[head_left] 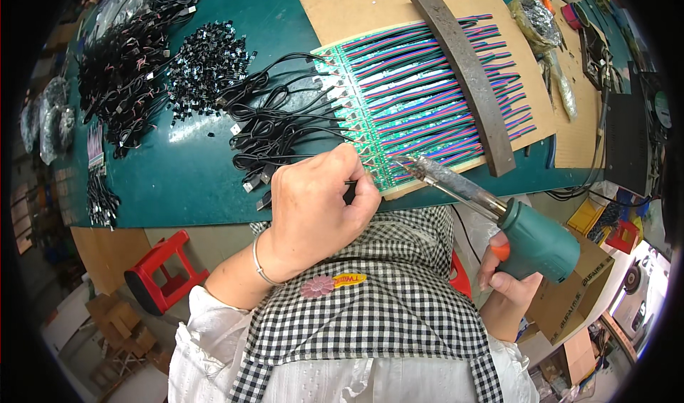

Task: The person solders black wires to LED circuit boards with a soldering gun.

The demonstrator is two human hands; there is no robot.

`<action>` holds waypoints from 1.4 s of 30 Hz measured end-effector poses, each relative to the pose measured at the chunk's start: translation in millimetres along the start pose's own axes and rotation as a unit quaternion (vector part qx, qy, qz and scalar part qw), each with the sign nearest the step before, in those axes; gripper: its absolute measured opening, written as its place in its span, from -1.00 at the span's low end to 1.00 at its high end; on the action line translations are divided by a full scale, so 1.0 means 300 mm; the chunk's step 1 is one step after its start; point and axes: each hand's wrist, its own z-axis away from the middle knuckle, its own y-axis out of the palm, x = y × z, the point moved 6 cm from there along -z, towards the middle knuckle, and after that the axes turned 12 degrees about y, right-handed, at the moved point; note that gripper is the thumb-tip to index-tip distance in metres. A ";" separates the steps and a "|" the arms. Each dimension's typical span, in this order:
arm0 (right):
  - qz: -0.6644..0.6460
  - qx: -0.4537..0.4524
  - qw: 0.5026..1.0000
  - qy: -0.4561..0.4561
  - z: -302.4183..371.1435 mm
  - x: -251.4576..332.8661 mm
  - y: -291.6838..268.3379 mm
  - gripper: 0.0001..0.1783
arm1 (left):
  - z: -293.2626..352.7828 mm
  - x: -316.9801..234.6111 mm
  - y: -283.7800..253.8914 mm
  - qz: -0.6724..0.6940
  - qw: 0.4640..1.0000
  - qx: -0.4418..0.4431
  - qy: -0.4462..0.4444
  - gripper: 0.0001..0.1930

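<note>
Clock positions are read from the centre of the circuit-board panel (361, 104). At 9 o'clock, looped black cables (267, 128) lead to the panel; a tug on their slack could strain the joints. At 8 o'clock, the left hand (313, 200) is curled, thumb against forefinger at the panel's near corner; what it pinches cannot be told. Caution: the tip of the soldering iron (541, 239) lies near, so a slip could burn these fingers. The panel, green with pale blue areas, lies on cardboard (342, 7) over the bench (167, 200). Red, blue, green and black wires (420, 100) cross it toward 3 o'clock beneath a dark bar (467, 82); a knocked bar could skew them. At 5 o'clock, the right hand (511, 287) is closed around the iron's green handle; tip contact cannot be told
</note>
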 end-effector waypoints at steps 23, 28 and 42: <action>0.008 0.014 0.999 -0.036 -0.001 0.006 -0.033 -0.37 | -0.021 -0.046 -0.023 -0.045 0.995 0.066 0.057 -0.82; 0.035 0.053 0.997 -0.041 0.004 0.012 -0.036 -0.38 | -0.032 -0.037 -0.019 -0.017 0.995 0.098 0.027 -0.83; 0.068 0.060 0.995 -0.034 0.017 -0.006 -0.025 -0.43 | -0.076 -0.001 -0.011 0.076 0.993 0.089 0.011 -0.84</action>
